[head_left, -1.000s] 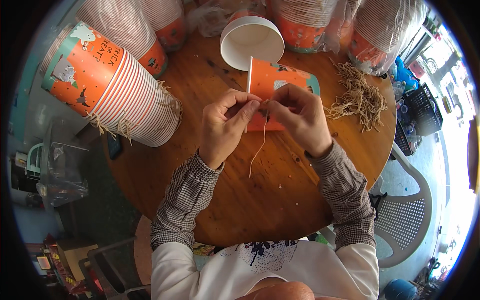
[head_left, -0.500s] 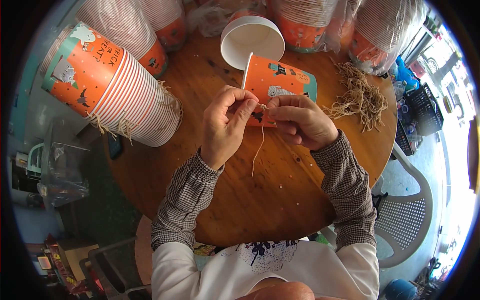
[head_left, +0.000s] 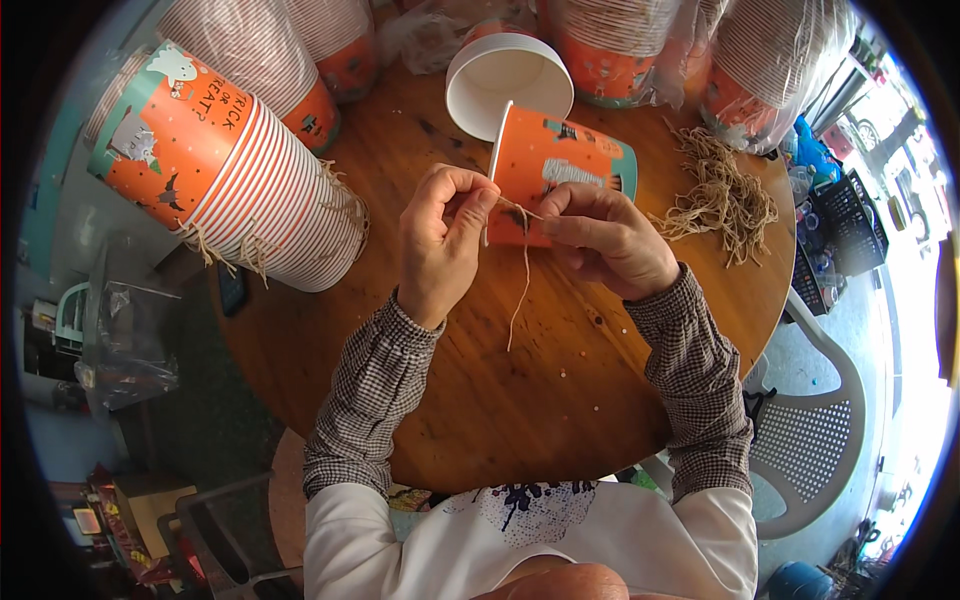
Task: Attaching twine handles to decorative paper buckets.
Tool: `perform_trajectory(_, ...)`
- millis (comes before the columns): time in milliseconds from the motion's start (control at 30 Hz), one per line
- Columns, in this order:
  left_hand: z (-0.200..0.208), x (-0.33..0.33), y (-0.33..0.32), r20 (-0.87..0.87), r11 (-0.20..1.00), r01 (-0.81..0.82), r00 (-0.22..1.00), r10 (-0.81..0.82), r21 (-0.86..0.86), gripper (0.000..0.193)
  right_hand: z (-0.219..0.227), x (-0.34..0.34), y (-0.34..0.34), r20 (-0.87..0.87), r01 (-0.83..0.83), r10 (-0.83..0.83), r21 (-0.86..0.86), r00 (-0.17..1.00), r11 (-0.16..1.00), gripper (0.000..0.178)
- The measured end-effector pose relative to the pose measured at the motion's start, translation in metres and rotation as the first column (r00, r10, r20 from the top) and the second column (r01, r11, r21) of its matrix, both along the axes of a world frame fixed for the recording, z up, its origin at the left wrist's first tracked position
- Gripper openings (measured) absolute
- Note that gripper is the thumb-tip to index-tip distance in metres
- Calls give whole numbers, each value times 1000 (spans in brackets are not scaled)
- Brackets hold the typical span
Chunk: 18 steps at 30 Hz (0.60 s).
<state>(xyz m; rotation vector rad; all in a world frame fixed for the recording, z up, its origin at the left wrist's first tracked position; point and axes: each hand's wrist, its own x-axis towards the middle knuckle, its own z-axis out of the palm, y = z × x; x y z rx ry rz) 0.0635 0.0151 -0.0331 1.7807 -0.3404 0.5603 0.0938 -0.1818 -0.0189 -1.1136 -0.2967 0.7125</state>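
Above the round wooden table, a thin beige string is stretched between my two hands, with a small knot in the middle and a loose end hanging down. My left hand pinches one side between thumb and forefinger. My right hand is closed on the other side, its lower fingers curled. Just behind the hands an orange paper bucket with a teal base lies on its side, its white rim toward the left; the hands partly cover it. A tangled heap of beige strings lies to the right.
A tall nested stack of orange paper buckets leans at the left, with strings hanging off it. A white-lined bucket opens toward me. More plastic-wrapped stacks line the back. Right of the wooden table stands a plastic chair.
My hands have drawn slightly apart, pulling the string taut around its knot. The hanging end has swung a little. The buckets and string heap keep their places on the table.
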Motion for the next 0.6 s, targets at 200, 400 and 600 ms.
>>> perform_trajectory(200, 6, -1, 7, -105, 993, 96, 991, -89, 69, 8, 5, -5, 1, 59, 10, -10, -2, 998, 1000, 12)
perform_trajectory(400, 5, -2, -6, 54, 973, 104, 992, -118, 207, 35, 1, -6, 4, 195, 38, -21, -85, 981, 996, 16)
perform_trajectory(600, -2, -1, -6, 228, 929, -42, 973, -46, 367, 29, 4, -9, 3, 227, 37, -13, -100, 974, 994, 15)
